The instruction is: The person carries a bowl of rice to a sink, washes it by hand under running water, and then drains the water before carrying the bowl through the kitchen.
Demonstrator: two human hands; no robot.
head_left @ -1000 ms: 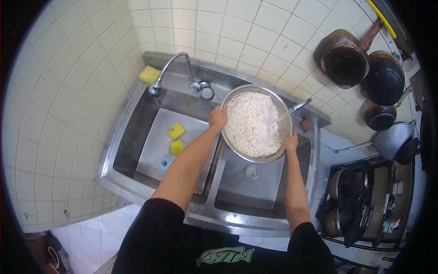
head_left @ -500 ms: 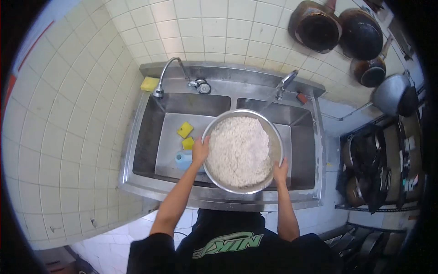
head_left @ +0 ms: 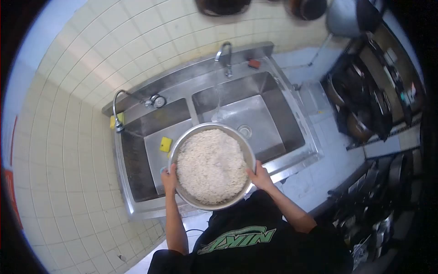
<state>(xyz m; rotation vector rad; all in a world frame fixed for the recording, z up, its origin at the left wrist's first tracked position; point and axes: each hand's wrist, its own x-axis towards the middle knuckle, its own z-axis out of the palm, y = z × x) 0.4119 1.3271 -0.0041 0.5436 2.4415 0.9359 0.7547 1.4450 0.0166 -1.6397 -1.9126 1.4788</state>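
A round metal bowl (head_left: pixel 251 182) full of pale, grainy stuff like rice (head_left: pixel 211 165) is held level over the front edge of a double sink (head_left: pixel 200 210), close to my body. My left hand (head_left: pixel 169 179) grips its left rim, and my right hand (head_left: pixel 260 176) grips the rim on the right. The fingers under the bowl are partly hidden. Behind the bowl, water runs from the right faucet (head_left: pixel 223 52) into the right basin (head_left: pixel 255 114).
A yellow sponge (head_left: pixel 165 144) lies in the left basin, below a curved spray faucet (head_left: pixel 119 124). A red block (head_left: pixel 254 64) sits on the back ledge. Pans (head_left: pixel 309 7) hang on the wall; a cluttered rack (head_left: pixel 360 100) stands at the right.
Both hands have brought the bowl back toward my body, off the right basin, whose drain now shows. The view has turned and shifted to the right.
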